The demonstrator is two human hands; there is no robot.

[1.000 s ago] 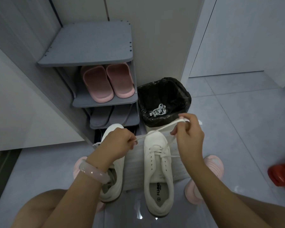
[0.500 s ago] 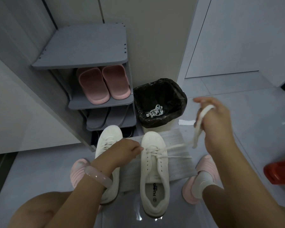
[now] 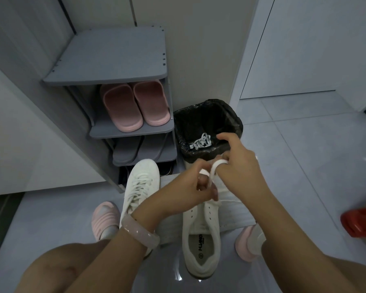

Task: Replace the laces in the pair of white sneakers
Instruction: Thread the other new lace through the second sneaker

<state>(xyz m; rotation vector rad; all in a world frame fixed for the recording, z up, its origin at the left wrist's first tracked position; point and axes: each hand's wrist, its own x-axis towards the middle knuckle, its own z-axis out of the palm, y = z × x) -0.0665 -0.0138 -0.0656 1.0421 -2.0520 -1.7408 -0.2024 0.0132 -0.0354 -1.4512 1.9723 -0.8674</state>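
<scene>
Both hands pinch one white lace above the right-hand sneaker.

The left hand (image 3: 184,191) fingers (image 3: 203,180) curl round a loop of the white lace (image 3: 217,166); the right hand (image 3: 239,166) pinches the same lace, which runs down to the right sneaker (image 3: 201,235), whose toe the hands hide. The second white sneaker (image 3: 141,182), laced, lies just left. Both rest on a pale mat (image 3: 237,214) on the grey tiled floor (image 3: 304,166). Behind them, a black-lined bin (image 3: 207,115) holds a bundled old lace (image 3: 200,141); a grey shoe rack (image 3: 114,60) carries two pink slippers (image 3: 135,106). A red object (image 3: 361,223) is cut off at right.
</scene>
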